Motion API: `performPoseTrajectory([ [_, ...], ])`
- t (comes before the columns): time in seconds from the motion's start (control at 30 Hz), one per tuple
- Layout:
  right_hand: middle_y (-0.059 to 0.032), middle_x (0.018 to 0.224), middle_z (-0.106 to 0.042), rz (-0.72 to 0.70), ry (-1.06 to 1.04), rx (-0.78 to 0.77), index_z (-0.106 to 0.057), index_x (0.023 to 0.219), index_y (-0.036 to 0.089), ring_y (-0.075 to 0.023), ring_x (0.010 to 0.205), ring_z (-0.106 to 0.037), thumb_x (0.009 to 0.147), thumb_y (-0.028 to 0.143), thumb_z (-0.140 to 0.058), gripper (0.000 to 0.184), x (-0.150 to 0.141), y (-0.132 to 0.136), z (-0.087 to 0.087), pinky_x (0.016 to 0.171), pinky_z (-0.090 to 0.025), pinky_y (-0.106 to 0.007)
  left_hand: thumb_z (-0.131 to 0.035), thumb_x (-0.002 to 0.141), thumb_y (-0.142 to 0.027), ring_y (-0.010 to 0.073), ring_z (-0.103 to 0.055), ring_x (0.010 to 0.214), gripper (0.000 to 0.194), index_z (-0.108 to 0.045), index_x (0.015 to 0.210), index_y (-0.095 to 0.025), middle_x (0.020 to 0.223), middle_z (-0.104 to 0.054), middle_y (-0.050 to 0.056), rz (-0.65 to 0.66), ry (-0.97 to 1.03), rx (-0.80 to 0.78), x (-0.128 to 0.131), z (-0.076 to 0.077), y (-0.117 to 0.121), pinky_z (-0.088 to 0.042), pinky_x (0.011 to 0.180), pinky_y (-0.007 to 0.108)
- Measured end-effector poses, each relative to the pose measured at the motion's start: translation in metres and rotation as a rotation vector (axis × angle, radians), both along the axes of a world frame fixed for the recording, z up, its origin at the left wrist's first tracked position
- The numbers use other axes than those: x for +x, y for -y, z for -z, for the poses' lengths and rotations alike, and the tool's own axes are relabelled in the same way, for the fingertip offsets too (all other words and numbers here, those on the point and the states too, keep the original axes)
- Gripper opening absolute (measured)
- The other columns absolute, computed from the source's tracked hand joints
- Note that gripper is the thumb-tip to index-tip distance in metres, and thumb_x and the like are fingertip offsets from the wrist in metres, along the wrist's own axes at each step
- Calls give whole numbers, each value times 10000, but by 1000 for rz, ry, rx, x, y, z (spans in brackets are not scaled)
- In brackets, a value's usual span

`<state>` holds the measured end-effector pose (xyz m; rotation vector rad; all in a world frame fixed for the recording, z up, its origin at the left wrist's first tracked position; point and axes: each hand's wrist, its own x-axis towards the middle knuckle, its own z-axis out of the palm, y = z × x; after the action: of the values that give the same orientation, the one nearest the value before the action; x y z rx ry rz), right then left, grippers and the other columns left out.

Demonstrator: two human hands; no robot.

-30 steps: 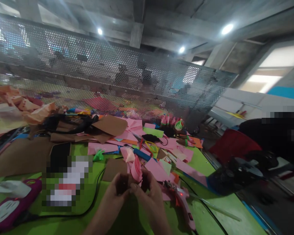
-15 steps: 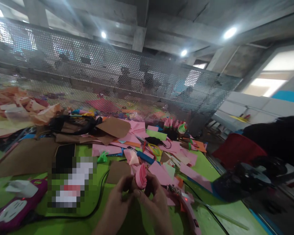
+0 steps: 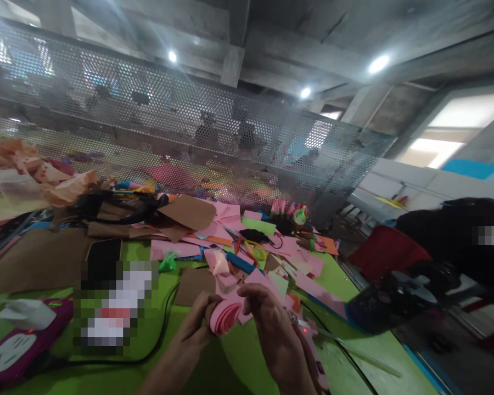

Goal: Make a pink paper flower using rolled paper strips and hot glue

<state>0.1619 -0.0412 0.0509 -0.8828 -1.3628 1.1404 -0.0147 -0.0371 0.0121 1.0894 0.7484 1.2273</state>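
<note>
A coiled pink paper swirl (image 3: 225, 317) is gripped at its left side by my left hand (image 3: 194, 328), its spiral end tilted toward me. My right hand (image 3: 276, 328) is apart from the swirl, just to its right, with fingers raised and slightly bent and nothing in them. Partly hidden behind that hand and wrist lies a pink glue gun (image 3: 316, 354) with a small red light on. A pale glue stick (image 3: 370, 359) reaches out to the right of it. Brown paper (image 3: 195, 286) and pink paper sheets (image 3: 258, 278) lie just beyond my hands.
At left are a purple power strip (image 3: 28, 340), a phone (image 3: 105, 249) and a black cord (image 3: 164, 329). Paper scraps, a blue tube (image 3: 242, 263) and finished swirl pieces (image 3: 299, 214) crowd the back. A perforated metal screen (image 3: 181, 120) stands behind; a dark container (image 3: 370, 307) is at right.
My right hand has come off the pink swirl and opened to the right. The swirl has turned in my left hand so its coiled end faces me. The view has shifted slightly.
</note>
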Motion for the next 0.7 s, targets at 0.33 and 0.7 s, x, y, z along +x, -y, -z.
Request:
performPoseTrajectory([
  [0.33,-28,955,-646,-39,193,203,-727,995,284,-205,913,-563,872,401,-668,179,-1,3,-7,794,-430,-299,-568,887,-286,215,-509,1044,140,-633,1002,-240,1050,-590,18,233,-141,125,-14,-9,4,-375,965,277],
  [0.7,-22,880,-681,-72,208,248,-736,944,259,-172,832,-605,859,302,-705,100,-3,11,-14,737,-465,-286,-622,818,-205,193,-519,954,83,-664,878,-244,948,-611,-6,336,-182,-16,-14,1,1,-401,887,274],
])
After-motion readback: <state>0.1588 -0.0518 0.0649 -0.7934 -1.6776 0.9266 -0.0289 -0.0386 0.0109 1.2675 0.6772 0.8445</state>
